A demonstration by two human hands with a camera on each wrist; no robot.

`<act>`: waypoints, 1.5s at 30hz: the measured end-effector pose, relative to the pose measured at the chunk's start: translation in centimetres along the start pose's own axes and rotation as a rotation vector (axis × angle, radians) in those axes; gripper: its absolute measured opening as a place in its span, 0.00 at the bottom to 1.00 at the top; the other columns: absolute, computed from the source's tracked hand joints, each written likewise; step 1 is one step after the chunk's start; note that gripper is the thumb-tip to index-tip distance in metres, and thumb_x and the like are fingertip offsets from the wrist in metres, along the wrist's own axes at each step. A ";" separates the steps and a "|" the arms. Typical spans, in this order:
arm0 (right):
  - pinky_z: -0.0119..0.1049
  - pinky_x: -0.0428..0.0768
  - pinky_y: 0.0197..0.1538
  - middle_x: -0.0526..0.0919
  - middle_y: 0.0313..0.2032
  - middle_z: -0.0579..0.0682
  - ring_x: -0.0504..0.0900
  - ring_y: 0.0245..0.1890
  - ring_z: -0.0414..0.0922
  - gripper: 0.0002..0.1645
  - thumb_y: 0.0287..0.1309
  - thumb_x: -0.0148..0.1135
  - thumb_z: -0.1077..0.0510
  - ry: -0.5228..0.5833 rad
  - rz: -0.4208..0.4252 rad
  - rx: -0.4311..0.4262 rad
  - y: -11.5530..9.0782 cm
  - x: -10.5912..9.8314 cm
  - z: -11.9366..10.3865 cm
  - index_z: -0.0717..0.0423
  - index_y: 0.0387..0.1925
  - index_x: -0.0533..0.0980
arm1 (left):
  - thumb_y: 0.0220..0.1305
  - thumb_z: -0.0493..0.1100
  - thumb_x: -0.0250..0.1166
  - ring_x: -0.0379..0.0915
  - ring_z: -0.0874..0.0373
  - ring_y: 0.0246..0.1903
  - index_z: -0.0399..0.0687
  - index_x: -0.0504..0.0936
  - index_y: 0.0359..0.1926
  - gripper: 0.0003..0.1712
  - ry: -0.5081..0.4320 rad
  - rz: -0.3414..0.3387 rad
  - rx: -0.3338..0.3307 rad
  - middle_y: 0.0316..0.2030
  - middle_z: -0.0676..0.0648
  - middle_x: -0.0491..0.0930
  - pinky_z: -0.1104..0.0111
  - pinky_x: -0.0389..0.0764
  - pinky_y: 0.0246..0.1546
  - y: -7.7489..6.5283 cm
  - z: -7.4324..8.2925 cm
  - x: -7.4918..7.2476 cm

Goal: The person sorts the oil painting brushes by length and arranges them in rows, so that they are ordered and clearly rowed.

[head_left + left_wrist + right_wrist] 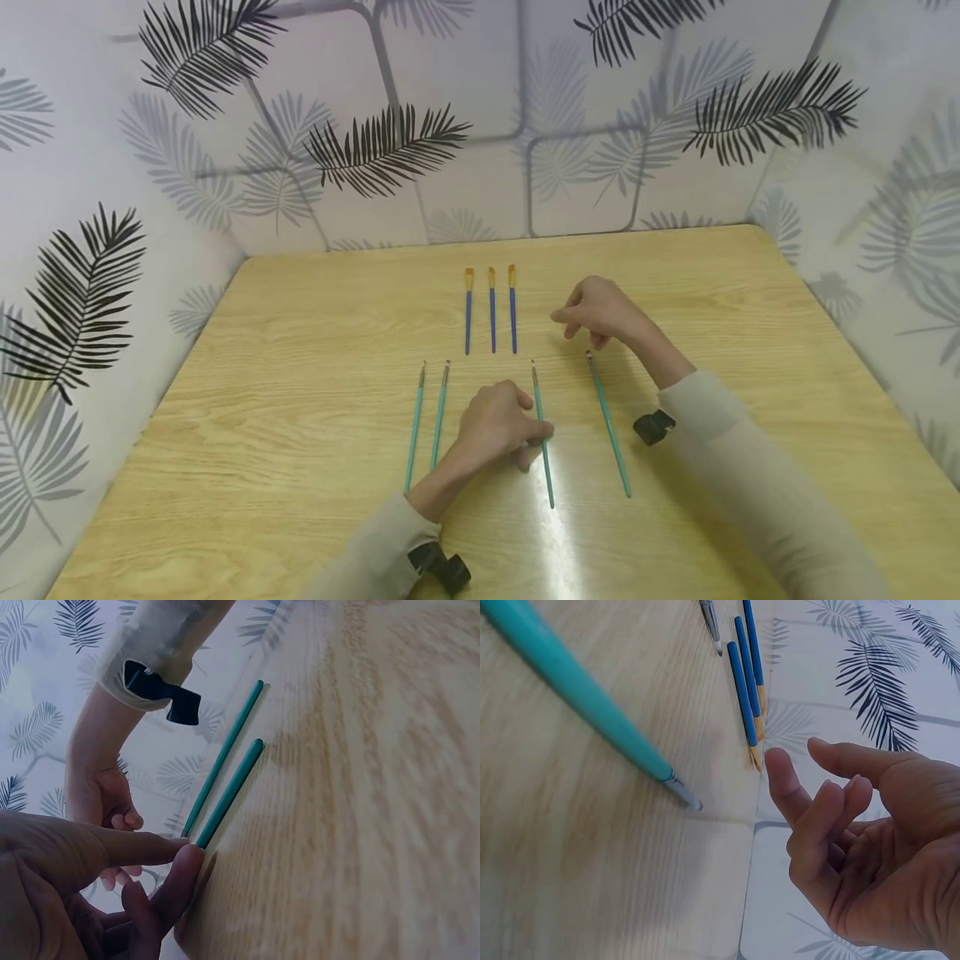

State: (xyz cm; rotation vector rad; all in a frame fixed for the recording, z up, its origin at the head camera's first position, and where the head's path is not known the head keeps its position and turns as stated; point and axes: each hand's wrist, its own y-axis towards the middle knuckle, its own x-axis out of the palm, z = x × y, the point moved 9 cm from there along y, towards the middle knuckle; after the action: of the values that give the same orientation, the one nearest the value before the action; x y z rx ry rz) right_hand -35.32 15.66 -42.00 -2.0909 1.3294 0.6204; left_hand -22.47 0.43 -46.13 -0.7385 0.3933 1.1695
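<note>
In the head view my left hand (498,425) pinches a slim teal-handled paintbrush (548,479) between thumb and finger, partway along its handle. The brush lies along the table with its tip pointing away from me. In the left wrist view, the thumb and index finger meet at this teal handle (231,793). My right hand (600,310) hovers above the table, fingers loosely bent and holding nothing. Just below it lies another teal paintbrush (611,433), its metal collar and small tip (682,791) plain in the right wrist view.
Two more teal paintbrushes (415,437) lie left of my left hand, one partly behind the wrist. Farther back, three blue-handled paintbrushes (492,321) with golden-brown bristles lie side by side. A leaf-patterned wall (465,192) stands behind the wooden table (285,375).
</note>
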 end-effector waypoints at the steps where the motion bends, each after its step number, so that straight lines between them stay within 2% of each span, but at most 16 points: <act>1: 0.31 0.78 0.19 0.89 0.34 0.61 0.68 0.07 0.35 0.21 0.66 0.62 0.51 0.000 -0.006 0.006 -0.2 0.1 0.1 0.69 0.43 0.81 | 0.55 0.47 0.75 0.79 0.60 0.10 0.38 0.80 0.55 0.29 0.005 0.001 -0.004 0.11 0.52 0.81 0.59 0.79 0.52 0.0 0.0 0.0; 4: 0.31 0.78 0.20 0.89 0.34 0.60 0.68 0.08 0.35 0.21 0.66 0.62 0.51 -0.009 -0.021 0.022 -0.7 0.3 0.4 0.69 0.44 0.80 | 0.53 0.47 0.76 0.78 0.61 0.10 0.40 0.82 0.50 0.25 0.025 0.011 -0.003 0.11 0.51 0.81 0.59 0.79 0.49 0.0 -0.2 -0.1; 6: 0.31 0.78 0.20 0.89 0.33 0.60 0.68 0.08 0.35 0.21 0.66 0.62 0.51 -0.011 -0.026 0.030 -0.9 0.4 0.5 0.69 0.44 0.80 | 0.52 0.48 0.76 0.78 0.61 0.09 0.43 0.82 0.35 0.16 0.035 0.022 0.008 0.10 0.50 0.80 0.65 0.78 0.35 0.0 -0.2 -0.1; 7: 0.31 0.78 0.20 0.89 0.33 0.60 0.68 0.08 0.36 0.21 0.66 0.62 0.51 -0.013 -0.026 0.034 -1.0 0.4 0.6 0.68 0.43 0.81 | 0.52 0.48 0.76 0.78 0.62 0.09 0.46 0.79 0.26 0.15 0.042 0.030 0.017 0.09 0.50 0.79 0.69 0.74 0.27 0.0 -0.1 -0.2; 9: 0.32 0.78 0.20 0.89 0.33 0.60 0.67 0.08 0.35 0.21 0.66 0.62 0.51 -0.012 -0.027 0.033 -1.2 0.4 0.7 0.69 0.43 0.81 | 0.51 0.48 0.77 0.77 0.62 0.08 0.51 0.70 0.16 0.23 0.047 0.044 0.032 0.08 0.50 0.78 0.73 0.62 0.17 0.0 0.0 -0.3; 11: 0.32 0.78 0.20 0.89 0.32 0.60 0.67 0.08 0.36 0.21 0.66 0.61 0.51 -0.004 -0.026 0.027 -1.6 0.3 0.8 0.69 0.42 0.81 | 0.50 0.48 0.77 0.76 0.62 0.07 0.56 0.57 0.11 0.33 0.048 0.056 0.056 0.06 0.50 0.75 0.74 0.50 0.13 0.0 0.3 -0.3; 13: 0.33 0.78 0.19 0.89 0.32 0.59 0.67 0.08 0.36 0.21 0.66 0.62 0.51 0.000 -0.026 0.021 -2.0 0.3 1.1 0.69 0.43 0.80 | 0.49 0.47 0.77 0.75 0.62 0.06 0.56 0.56 0.09 0.35 0.055 0.068 0.077 0.04 0.52 0.71 0.75 0.47 0.11 0.0 0.6 -0.3; 17: 0.34 0.78 0.19 0.89 0.32 0.58 0.68 0.09 0.37 0.22 0.66 0.61 0.51 0.006 -0.033 0.030 -3.0 0.1 1.8 0.69 0.45 0.79 | 0.50 0.45 0.77 0.70 0.64 0.04 0.55 0.56 0.07 0.35 0.069 0.088 0.105 0.02 0.56 0.63 0.76 0.48 0.09 0.1 1.0 -0.3; 20: 0.34 0.78 0.20 0.89 0.33 0.57 0.68 0.09 0.37 0.23 0.67 0.61 0.50 0.005 -0.037 0.046 -3.5 -0.1 2.3 0.69 0.47 0.78 | 0.50 0.45 0.77 0.67 0.65 0.03 0.55 0.58 0.07 0.35 0.086 0.105 0.109 0.02 0.56 0.64 0.77 0.49 0.07 0.2 1.2 -0.5; 23: 0.34 0.78 0.20 0.89 0.33 0.58 0.68 0.09 0.37 0.23 0.67 0.61 0.50 0.006 -0.029 0.053 -3.8 -0.4 2.6 0.69 0.47 0.77 | 0.51 0.45 0.77 0.68 0.64 0.03 0.54 0.60 0.08 0.33 0.095 0.118 0.114 0.02 0.53 0.68 0.76 0.52 0.07 0.2 1.4 -0.6; 30: 0.33 0.76 0.19 0.89 0.32 0.57 0.68 0.08 0.36 0.23 0.65 0.63 0.50 0.022 -0.055 0.066 -4.6 -0.3 3.1 0.68 0.47 0.76 | 0.52 0.47 0.77 0.71 0.60 0.04 0.47 0.71 0.23 0.21 0.123 0.108 0.084 0.04 0.50 0.73 0.74 0.61 0.09 0.1 1.4 0.0; 33: 0.32 0.75 0.18 0.89 0.31 0.57 0.67 0.08 0.36 0.22 0.65 0.63 0.50 0.022 -0.062 0.076 -4.8 -0.2 3.4 0.68 0.45 0.77 | 0.54 0.47 0.76 0.70 0.61 0.04 0.45 0.72 0.26 0.20 0.121 0.102 0.104 0.04 0.50 0.73 0.75 0.59 0.08 0.0 1.5 0.2; 35: 0.32 0.75 0.18 0.89 0.31 0.57 0.66 0.08 0.36 0.22 0.65 0.63 0.50 0.019 -0.063 0.081 -4.9 -0.1 3.5 0.68 0.45 0.78 | 0.54 0.46 0.76 0.69 0.62 0.03 0.46 0.70 0.25 0.21 0.121 0.103 0.120 0.04 0.50 0.72 0.76 0.57 0.07 -0.1 1.7 0.2; 38: 0.32 0.76 0.19 0.89 0.32 0.56 0.65 0.08 0.35 0.23 0.65 0.64 0.49 0.011 -0.073 0.085 -4.9 0.1 3.6 0.68 0.46 0.78 | 0.55 0.45 0.76 0.68 0.63 0.02 0.49 0.66 0.19 0.24 0.138 0.101 0.137 0.03 0.50 0.71 0.77 0.55 0.06 -0.2 1.8 0.1; 41: 0.32 0.76 0.19 0.89 0.33 0.56 0.65 0.08 0.35 0.24 0.65 0.64 0.49 0.002 -0.079 0.089 -5.1 0.3 3.7 0.68 0.47 0.77 | 0.55 0.44 0.75 0.67 0.63 0.03 0.48 0.65 0.15 0.26 0.169 0.102 0.159 0.04 0.50 0.72 0.76 0.58 0.07 -0.3 2.1 0.1; 45: 0.32 0.75 0.19 0.89 0.33 0.55 0.63 0.09 0.35 0.24 0.65 0.64 0.49 0.007 -0.078 0.095 -5.4 0.4 3.9 0.68 0.46 0.77 | 0.56 0.42 0.75 0.69 0.63 0.06 0.44 0.70 0.19 0.21 0.219 0.104 0.200 0.12 0.49 0.74 0.76 0.64 0.10 -0.4 2.8 0.0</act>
State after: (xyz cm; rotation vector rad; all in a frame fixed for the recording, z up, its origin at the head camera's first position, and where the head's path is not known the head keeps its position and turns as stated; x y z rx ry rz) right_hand -30.48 19.89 -43.85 -2.0586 1.2507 0.5072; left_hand -22.36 2.30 -44.06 -0.6789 0.7284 1.1309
